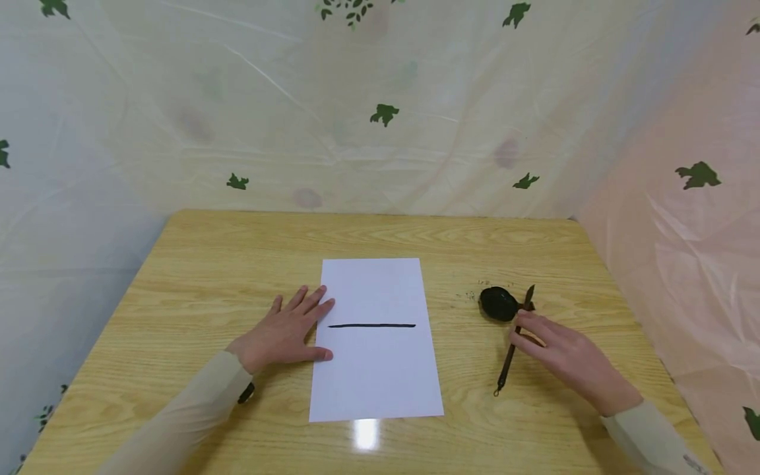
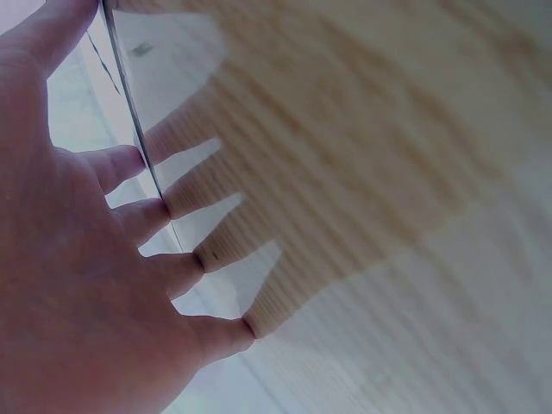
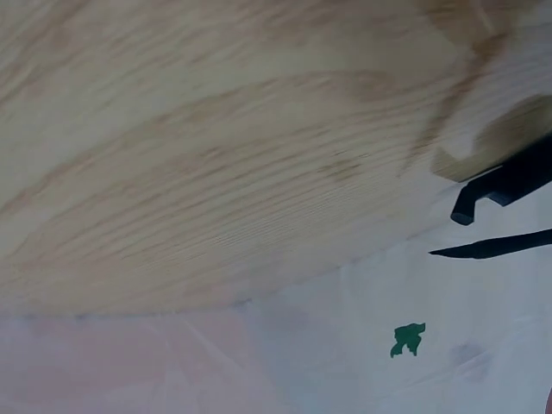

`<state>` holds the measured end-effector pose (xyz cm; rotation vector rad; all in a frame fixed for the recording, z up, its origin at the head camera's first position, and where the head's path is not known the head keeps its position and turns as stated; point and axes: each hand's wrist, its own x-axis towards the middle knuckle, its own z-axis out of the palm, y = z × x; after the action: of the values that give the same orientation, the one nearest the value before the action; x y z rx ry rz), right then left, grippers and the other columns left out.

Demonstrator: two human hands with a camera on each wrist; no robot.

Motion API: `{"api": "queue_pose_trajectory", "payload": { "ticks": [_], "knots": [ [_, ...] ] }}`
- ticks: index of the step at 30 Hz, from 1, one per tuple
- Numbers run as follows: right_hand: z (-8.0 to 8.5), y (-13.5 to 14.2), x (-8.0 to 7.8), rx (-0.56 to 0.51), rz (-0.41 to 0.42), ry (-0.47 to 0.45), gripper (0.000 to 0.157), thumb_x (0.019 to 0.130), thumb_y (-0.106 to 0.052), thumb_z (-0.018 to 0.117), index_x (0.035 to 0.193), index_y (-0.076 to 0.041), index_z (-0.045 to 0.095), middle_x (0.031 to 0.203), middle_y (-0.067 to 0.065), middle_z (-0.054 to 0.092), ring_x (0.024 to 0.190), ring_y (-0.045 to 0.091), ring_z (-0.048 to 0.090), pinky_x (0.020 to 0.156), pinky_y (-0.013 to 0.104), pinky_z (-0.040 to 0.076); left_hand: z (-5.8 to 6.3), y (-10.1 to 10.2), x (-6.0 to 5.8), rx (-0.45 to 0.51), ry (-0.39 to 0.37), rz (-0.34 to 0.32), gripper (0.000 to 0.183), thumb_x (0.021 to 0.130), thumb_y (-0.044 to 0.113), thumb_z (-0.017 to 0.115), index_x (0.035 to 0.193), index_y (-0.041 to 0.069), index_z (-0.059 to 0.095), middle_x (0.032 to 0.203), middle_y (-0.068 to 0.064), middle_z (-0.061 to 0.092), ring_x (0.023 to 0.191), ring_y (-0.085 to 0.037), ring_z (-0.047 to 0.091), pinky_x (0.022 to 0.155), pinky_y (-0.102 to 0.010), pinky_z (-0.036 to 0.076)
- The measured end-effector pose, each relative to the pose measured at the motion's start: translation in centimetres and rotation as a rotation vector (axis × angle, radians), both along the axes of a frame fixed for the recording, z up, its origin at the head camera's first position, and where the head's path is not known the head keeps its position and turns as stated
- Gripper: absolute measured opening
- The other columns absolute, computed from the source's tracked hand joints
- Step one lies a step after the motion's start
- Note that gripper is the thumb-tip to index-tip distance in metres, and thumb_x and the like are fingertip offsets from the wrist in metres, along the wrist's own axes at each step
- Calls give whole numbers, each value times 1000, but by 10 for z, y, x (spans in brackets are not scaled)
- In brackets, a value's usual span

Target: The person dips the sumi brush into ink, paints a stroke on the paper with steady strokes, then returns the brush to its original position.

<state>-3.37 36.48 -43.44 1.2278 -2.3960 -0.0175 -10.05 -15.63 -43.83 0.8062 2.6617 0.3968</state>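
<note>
A white sheet of paper (image 1: 374,376) with one black horizontal stroke (image 1: 372,325) lies on the table. My left hand (image 1: 285,336) rests at the sheet's left edge, fingers spread and straight; the left wrist view shows this hand (image 2: 95,241) with its fingertips at the surface. To the right, my right hand (image 1: 570,356) pinches a dark writing brush (image 1: 507,363) by its shaft. The brush's pointed tip (image 3: 479,248) faces away from me, its hanging loop toward me. Just behind the fingers is a black ink dish (image 1: 497,303); whether the brush touches it, I cannot tell.
Small dark specks (image 1: 469,295) dot the wooden table (image 1: 237,257) left of the dish. Patterned pale sheeting (image 1: 386,158) hangs behind the table and along both sides. A small black object (image 1: 246,394) shows beneath the left wrist.
</note>
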Motion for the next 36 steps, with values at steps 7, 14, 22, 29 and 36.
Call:
{"api": "queue_pose_trajectory", "payload": {
  "ticks": [7, 14, 22, 29, 36],
  "knots": [
    [-7, 9, -6, 46, 68, 39, 61, 113, -2, 7, 129, -7, 66, 134, 20, 63, 117, 38, 64, 78, 47, 59, 2, 0, 0, -1, -2, 3, 98, 91, 65, 68, 164, 10, 31, 172, -15, 16, 156, -46, 10, 115, -77, 10],
    [-12, 14, -12, 82, 105, 65, 58, 112, 2, 9, 131, -8, 63, 133, 19, 63, 118, 37, 63, 73, 43, 59, 2, 0, 1, -2, -2, 3, 98, 91, 65, 68, 164, 11, 31, 172, -14, 15, 156, -46, 9, 115, -76, 10],
    [-17, 20, -14, 134, 130, 73, 60, 110, 8, 7, 129, -8, 62, 133, 20, 63, 120, 36, 61, 83, 45, 58, 1, 0, 1, 8, 1, 0, 97, 91, 63, 69, 163, 10, 31, 172, -15, 15, 156, -46, 10, 115, -77, 10],
    [-25, 25, -15, 125, 150, 62, 61, 111, 5, 8, 128, -10, 65, 136, 19, 63, 120, 38, 62, 120, 40, 34, 2, 0, 0, 2, 2, -5, 97, 91, 63, 69, 163, 10, 31, 172, -15, 15, 156, -46, 10, 115, -77, 10],
    [-28, 32, -19, 114, 161, 55, 59, 110, 4, 9, 126, -8, 65, 133, 22, 62, 119, 39, 60, 125, 36, 20, 2, 0, 0, -5, 1, -5, 98, 91, 65, 68, 164, 10, 31, 172, -15, 15, 156, -46, 10, 115, -77, 10]
  ]
}}
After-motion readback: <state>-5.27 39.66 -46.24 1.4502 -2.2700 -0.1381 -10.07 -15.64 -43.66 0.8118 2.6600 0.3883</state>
